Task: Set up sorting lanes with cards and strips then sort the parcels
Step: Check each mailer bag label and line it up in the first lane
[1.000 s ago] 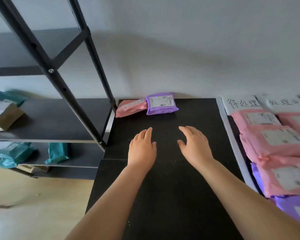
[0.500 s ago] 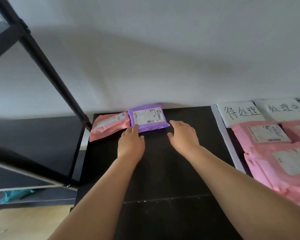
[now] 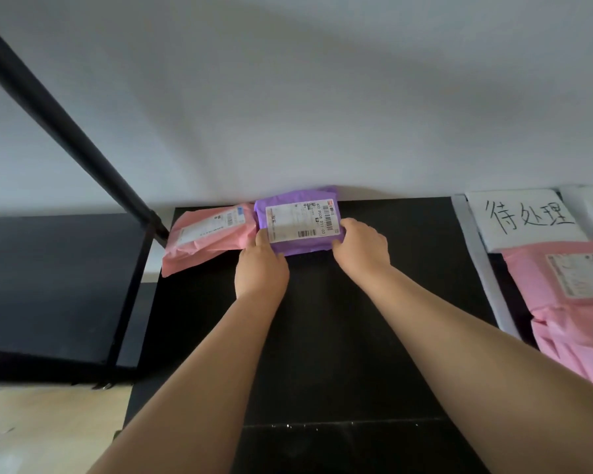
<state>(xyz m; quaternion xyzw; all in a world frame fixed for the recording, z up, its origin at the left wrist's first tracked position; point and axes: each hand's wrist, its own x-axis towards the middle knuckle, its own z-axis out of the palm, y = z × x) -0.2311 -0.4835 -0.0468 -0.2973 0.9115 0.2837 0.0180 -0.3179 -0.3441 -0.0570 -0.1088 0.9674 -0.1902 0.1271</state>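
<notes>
My left hand (image 3: 261, 268) and right hand (image 3: 362, 248) have reached the purple parcel (image 3: 298, 220).
Both grip its near corners; a pink parcel (image 3: 206, 241) touches its left edge.

Glossy plastic purple parcel (image 3: 297, 230), paper label (image 3: 302, 222)

a parcel-sorting room: a purple parcel (image 3: 305, 247) and a pink parcel (image 3: 206, 242) with shipping labels lie on a black desk (image 3: 408, 254) by a bare white wall (image 3: 322, 97), between a handwritten card (image 3: 524, 217) and a black metal shelf (image 3: 59, 282).

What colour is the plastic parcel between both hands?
The soft plastic parcel is purple, seen in the head view.
</notes>
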